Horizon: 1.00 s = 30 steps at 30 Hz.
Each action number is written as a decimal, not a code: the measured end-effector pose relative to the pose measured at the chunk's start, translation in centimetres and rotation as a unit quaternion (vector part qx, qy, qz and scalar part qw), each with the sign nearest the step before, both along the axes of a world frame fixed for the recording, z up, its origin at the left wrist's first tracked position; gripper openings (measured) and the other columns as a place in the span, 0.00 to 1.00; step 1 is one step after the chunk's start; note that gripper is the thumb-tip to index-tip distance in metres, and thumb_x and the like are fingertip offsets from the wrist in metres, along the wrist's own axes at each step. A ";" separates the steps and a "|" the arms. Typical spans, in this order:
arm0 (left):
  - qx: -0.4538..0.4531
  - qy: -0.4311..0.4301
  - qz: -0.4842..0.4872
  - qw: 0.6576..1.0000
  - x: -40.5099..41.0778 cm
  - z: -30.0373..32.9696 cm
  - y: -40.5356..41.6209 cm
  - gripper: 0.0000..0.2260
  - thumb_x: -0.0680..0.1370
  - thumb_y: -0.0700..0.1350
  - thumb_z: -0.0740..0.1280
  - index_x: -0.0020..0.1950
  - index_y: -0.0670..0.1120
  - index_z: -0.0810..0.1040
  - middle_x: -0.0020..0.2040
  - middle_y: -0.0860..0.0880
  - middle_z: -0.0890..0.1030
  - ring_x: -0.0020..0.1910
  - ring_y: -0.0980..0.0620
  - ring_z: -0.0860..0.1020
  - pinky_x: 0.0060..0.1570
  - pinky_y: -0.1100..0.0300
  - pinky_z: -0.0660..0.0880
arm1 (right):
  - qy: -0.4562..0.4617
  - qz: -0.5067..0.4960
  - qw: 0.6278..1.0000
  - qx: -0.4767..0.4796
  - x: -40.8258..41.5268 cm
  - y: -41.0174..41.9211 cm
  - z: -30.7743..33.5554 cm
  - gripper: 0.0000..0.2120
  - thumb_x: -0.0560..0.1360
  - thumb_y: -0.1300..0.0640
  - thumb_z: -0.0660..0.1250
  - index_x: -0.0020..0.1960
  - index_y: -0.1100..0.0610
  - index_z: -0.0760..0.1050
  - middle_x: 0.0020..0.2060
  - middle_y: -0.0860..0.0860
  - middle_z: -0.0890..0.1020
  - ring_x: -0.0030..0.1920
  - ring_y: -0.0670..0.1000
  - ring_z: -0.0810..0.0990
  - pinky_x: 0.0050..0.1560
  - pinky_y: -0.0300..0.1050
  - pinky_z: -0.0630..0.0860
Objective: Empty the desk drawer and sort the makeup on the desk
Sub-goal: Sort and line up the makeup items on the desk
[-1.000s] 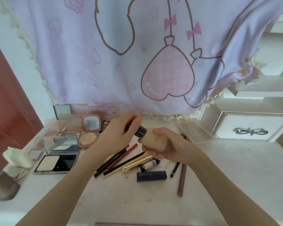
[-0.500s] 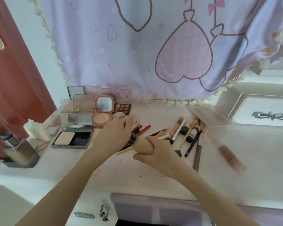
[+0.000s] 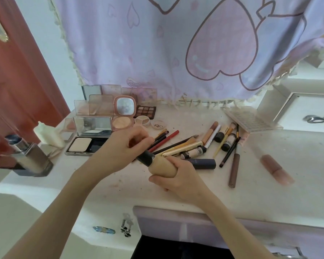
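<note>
Head view — right hand (image 3: pixel 178 176) grips the foundation bottle (image 3: pixel 162 166), left hand (image 3: pixel 123 148) pinches its black cap (image 3: pixel 146 158) — twist gently, bottle steady.

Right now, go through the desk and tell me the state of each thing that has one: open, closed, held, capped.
Foundation bottle: held by the right hand, black cap on.
Left hand: gripping the cap.
Powder compact: open, lid up.
Pink round compact: open, mirror upright.
Eyeshadow palette: uncovered.
Navy tube: lying flat, capped.
Desk drawer: pulled out.
</note>
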<state>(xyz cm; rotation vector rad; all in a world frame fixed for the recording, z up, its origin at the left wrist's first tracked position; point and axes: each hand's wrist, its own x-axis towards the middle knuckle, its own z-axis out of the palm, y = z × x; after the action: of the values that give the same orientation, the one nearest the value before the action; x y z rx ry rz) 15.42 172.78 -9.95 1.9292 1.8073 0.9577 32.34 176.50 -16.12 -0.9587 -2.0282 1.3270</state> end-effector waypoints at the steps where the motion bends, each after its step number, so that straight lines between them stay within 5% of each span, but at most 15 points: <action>1: 0.003 0.023 0.013 1.000 -0.1 0.0 0.1 0.08 0.77 0.49 0.63 0.38 0.58 0.71 0.34 0.55 0.75 0.32 0.64 0.72 0.34 0.75 0.67 | 0.000 0.001 1.000 0.003 0.0 0.0 -0.1 0.12 0.66 0.51 0.76 0.45 0.46 0.76 0.34 0.44 0.78 0.31 0.43 0.76 0.35 0.43 0.77; 6: -0.022 -0.107 -0.149 0.983 -1.2 0.5 -1.1 0.06 0.72 0.51 0.65 0.48 0.61 0.75 0.54 0.58 0.77 0.55 0.58 0.76 0.47 0.69 0.74 | 0.024 0.004 0.999 -0.038 0.2 0.2 -0.1 0.12 0.67 0.54 0.76 0.47 0.53 0.77 0.34 0.47 0.77 0.29 0.44 0.76 0.33 0.42 0.76; 9: -0.023 -0.119 -0.158 0.980 -1.0 0.3 -1.4 0.11 0.74 0.41 0.65 0.44 0.60 0.75 0.48 0.62 0.78 0.46 0.62 0.77 0.42 0.69 0.73 | 0.028 0.016 0.998 -0.046 0.2 0.3 -0.2 0.13 0.67 0.54 0.76 0.48 0.53 0.77 0.35 0.47 0.78 0.30 0.44 0.76 0.34 0.43 0.77; 14: 0.037 0.005 0.010 0.999 0.5 -0.4 -0.4 0.08 0.79 0.45 0.60 0.41 0.56 0.69 0.34 0.57 0.75 0.34 0.68 0.74 0.34 0.75 0.69 | 0.028 0.019 0.999 -0.041 0.2 0.2 -0.1 0.12 0.68 0.53 0.75 0.49 0.51 0.76 0.37 0.48 0.78 0.30 0.43 0.77 0.34 0.40 0.77; 18: 0.058 0.023 -0.033 0.997 0.2 -0.4 -0.2 0.02 0.77 0.51 0.62 0.44 0.58 0.71 0.41 0.58 0.75 0.42 0.71 0.73 0.39 0.77 0.68 | 0.036 0.015 0.998 -0.049 0.2 0.1 0.0 0.12 0.68 0.53 0.75 0.48 0.51 0.76 0.36 0.48 0.78 0.29 0.45 0.77 0.34 0.41 0.77; 20: 0.025 -0.039 -0.128 0.991 -0.6 -0.3 -0.5 0.05 0.74 0.53 0.61 0.47 0.59 0.75 0.52 0.57 0.76 0.54 0.64 0.73 0.46 0.71 0.72 | 0.061 0.010 0.996 -0.068 0.4 0.3 0.1 0.10 0.68 0.56 0.75 0.46 0.51 0.76 0.34 0.50 0.79 0.28 0.46 0.77 0.35 0.44 0.75; 22: -0.005 -0.104 -0.185 0.977 -1.2 -0.5 -0.9 0.08 0.75 0.46 0.63 0.50 0.58 0.76 0.56 0.55 0.75 0.54 0.57 0.75 0.45 0.66 0.74 | 0.072 0.015 0.994 -0.077 0.5 0.5 0.2 0.09 0.69 0.57 0.75 0.45 0.52 0.76 0.33 0.51 0.79 0.27 0.47 0.76 0.35 0.47 0.75; 26: 0.002 -0.088 -0.128 0.988 -1.1 -0.7 -0.9 0.08 0.76 0.44 0.61 0.47 0.57 0.74 0.42 0.60 0.77 0.34 0.59 0.74 0.36 0.70 0.70 | 0.057 0.024 0.996 -0.060 0.3 0.3 0.1 0.10 0.68 0.56 0.75 0.46 0.52 0.76 0.33 0.50 0.79 0.28 0.47 0.77 0.36 0.47 0.76; 30: 0.037 0.010 -0.031 0.999 0.0 -0.5 -0.5 0.09 0.79 0.46 0.60 0.42 0.59 0.70 0.33 0.55 0.75 0.35 0.63 0.73 0.36 0.74 0.68 | 0.027 0.009 1.000 -0.007 0.2 0.1 -0.1 0.10 0.70 0.53 0.73 0.46 0.45 0.72 0.38 0.45 0.78 0.37 0.48 0.78 0.41 0.47 0.78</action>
<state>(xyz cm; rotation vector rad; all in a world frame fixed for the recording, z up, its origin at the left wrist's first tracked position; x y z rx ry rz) 15.40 172.31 -10.46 2.0337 1.7343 1.0019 32.57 176.62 -16.17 -0.9027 -1.9946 1.3642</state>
